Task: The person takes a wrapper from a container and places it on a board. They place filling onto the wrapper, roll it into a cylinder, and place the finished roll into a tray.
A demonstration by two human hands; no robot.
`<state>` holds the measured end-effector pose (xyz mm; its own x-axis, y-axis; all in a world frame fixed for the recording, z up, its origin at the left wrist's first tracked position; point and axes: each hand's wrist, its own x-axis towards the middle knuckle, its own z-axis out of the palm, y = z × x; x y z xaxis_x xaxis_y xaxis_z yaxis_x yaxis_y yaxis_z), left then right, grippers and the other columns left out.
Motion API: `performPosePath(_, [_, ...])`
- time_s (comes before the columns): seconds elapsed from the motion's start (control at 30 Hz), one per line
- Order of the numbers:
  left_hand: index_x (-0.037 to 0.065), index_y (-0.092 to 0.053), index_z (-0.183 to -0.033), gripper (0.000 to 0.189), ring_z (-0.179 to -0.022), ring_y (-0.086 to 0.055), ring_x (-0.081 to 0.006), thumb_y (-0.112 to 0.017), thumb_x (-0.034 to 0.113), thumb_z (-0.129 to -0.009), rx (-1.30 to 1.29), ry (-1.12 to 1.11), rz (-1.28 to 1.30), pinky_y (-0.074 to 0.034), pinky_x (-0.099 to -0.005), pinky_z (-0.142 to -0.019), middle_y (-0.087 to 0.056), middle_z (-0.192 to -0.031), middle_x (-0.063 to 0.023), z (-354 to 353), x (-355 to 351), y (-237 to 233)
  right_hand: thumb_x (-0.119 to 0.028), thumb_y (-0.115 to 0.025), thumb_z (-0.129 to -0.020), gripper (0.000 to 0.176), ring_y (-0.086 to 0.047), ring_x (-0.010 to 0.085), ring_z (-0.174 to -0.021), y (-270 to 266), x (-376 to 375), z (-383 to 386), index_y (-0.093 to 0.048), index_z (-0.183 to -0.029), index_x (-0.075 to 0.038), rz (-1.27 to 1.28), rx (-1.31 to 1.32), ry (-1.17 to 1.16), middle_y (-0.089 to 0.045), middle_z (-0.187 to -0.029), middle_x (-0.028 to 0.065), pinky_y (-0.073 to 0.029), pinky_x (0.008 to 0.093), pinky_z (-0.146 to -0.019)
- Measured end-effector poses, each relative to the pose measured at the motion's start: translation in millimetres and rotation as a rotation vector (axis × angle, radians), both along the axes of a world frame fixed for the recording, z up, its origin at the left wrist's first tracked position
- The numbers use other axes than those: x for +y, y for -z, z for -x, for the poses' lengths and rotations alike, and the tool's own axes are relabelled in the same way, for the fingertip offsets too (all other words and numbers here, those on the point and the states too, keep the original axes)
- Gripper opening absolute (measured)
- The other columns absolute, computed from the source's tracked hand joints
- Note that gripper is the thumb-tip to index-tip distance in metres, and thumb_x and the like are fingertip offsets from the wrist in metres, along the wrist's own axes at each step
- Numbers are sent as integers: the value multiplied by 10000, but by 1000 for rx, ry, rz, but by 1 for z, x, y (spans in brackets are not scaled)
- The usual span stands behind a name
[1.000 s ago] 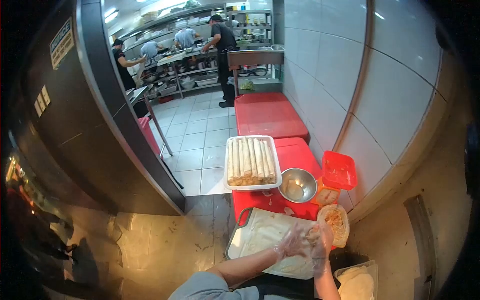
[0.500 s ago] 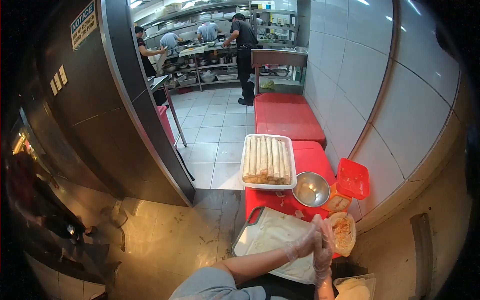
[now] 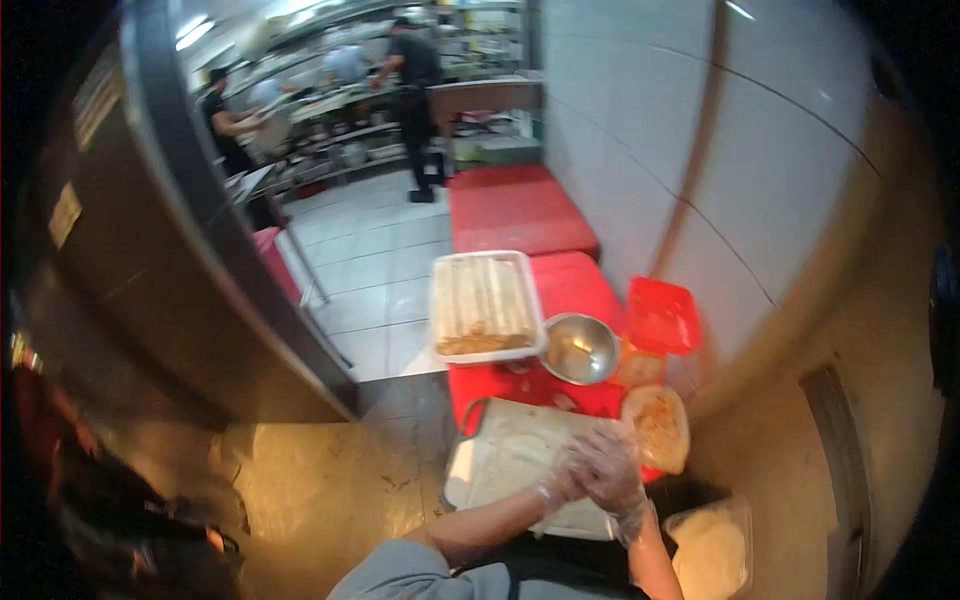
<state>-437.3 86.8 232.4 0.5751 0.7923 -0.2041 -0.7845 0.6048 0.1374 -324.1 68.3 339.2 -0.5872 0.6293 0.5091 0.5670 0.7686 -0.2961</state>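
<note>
Both hands wear clear plastic gloves and meet above the right part of a white cutting board [image 3: 500,455] with a dark and red handle. My left hand [image 3: 568,475] touches my right hand [image 3: 612,462], their fingers bent together and blurred. Whether anything is between them cannot be made out. Just right of them is a container of orange-brown shredded filling [image 3: 658,425]. Beyond the board, a white tub [image 3: 440,300] holds several pale rolls [image 3: 485,295] in rows, with a steel bowl [image 3: 580,348] beside it.
A red container [image 3: 663,315] stands by the tiled wall [image 3: 640,130]. At the lower right, a clear box holds pale round wrappers [image 3: 708,555]. Red surfaces [image 3: 520,210] extend toward the kitchen, where several people work. Another person [image 3: 110,480] is at the far left.
The view has turned, shifting the tub, bowl and board leftward. My hands have come closer together, from raised fingers to bent, overlapping ones. The person at the left appears nearer.
</note>
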Motion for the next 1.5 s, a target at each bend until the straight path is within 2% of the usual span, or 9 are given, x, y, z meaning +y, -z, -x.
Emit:
performPosePath(0.17, [136, -596, -1082, 240, -871, -654, -169, -647, 308, -923, -302, 220, -29, -542, -322, -848, -678, -887, -19, 31, 40, -16, -281, -679, -845, 379, -516, 381, -1250, -41, -25, -51, -682, -1163, -75, 54, 99, 292, -581, -1323, 154, -362, 486, -1072])
performPosePath(0.23, [153, -596, -822, 207, -654, -636, -147, -679, 327, -897, 46, 102, -35, -572, -268, -628, -624, -714, 31, 28, 68, -79, -284, -673, -853, 392, -505, 387, -1252, -42, -36, -93, -678, -1183, -74, 81, 253, 405, -562, -1337, 177, -355, 489, -1081])
performPosePath(0.33, [108, -614, -1067, 265, -867, -640, -211, -641, 324, -916, -45, 45, -446, -579, -347, -808, -630, -899, -66, 16, 132, -106, -249, -639, -937, 334, -520, 334, -1242, -26, -70, -150, -679, -1201, -48, 186, 444, 638, -590, -1305, 155, -344, 449, -1099])
performPosePath(0.43, [62, -484, -1344, 502, -1081, -578, -303, -655, 219, -900, 32, 260, -256, -528, -455, -970, -585, -1080, -170, -1, 189, -180, -165, -619, -948, 289, -514, 280, -1255, -3, -123, -195, -664, -1175, 8, 259, 735, 824, -595, -1294, 137, -359, 392, -1090])
performPosePath(0.63, [45, -429, -1337, 553, -799, -635, -266, -633, -49, -832, 691, 115, -497, -589, -402, -808, -591, -872, -101, -40, 267, -174, -142, -614, -942, 284, -533, 266, -1214, 13, -224, -242, -649, -1150, 48, 305, 775, 1130, -601, -1247, 135, -374, 363, -1069])
performPosePath(0.67, [40, -466, -1274, 558, -659, -609, -203, -673, -99, -774, 861, 229, -711, -566, -323, -645, -568, -729, -32, -36, 293, -155, -141, -616, -940, 285, -537, 266, -1206, 15, -234, -246, -649, -1150, 50, 311, 808, 1130, -602, -1241, 138, -376, 365, -1067])
performPosePath(0.77, [17, -582, -1264, 537, -733, -639, -132, -678, -51, -740, 1358, 242, -1062, -526, -296, -610, -600, -739, -24, -46, 365, -84, -133, -623, -930, 284, -547, 275, -1195, 16, -249, -251, -655, -1145, 50, 337, 775, 1156, -611, -1228, 147, -383, 373, -1062])
performPosePath(0.87, [62, -674, -1129, 409, -702, -608, -113, -656, -54, -737, 1872, -5, -1337, -482, -276, -569, -618, -776, -19, -58, 330, -104, -139, -635, -922, 292, -547, 276, -1197, 11, -249, -252, -660, -1148, 45, 378, 763, 1157, -617, -1223, 150, -394, 380, -1054])
performPosePath(1.5, [10, -553, -1347, 764, -1221, -553, -359, -817, 123, -639, 1955, -100, -1602, -427, -408, -1066, -594, -1312, -221, -44, 271, -211, -78, -626, -937, 215, -584, 194, -1085, -3, -241, -244, -661, -1095, 64, 485, 927, 1016, -630, -1155, 107, -450, 306, -962])
